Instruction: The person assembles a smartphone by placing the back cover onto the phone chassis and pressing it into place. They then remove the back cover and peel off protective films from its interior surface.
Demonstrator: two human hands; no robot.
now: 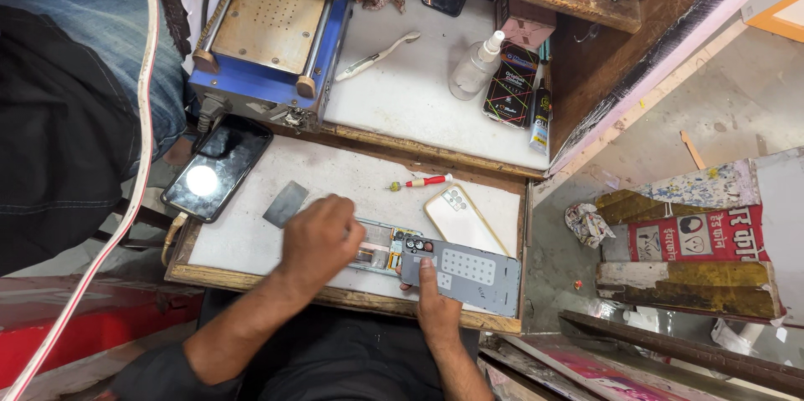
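looking down at the counter (251, 254), the left hand (321, 239) is curled over an opened phone (378, 248), fingers bunched and pressing on its insides; can't tell if it's pinching anything; the right hand (434, 305) has one finger stretched flat on the grey back cover (469, 271), which lies over the phone's right end near the front edge; a cream phone case (462, 218) sits just behind it; red screwdriver (423, 181) further back; black phone (218, 168) off at the left corner
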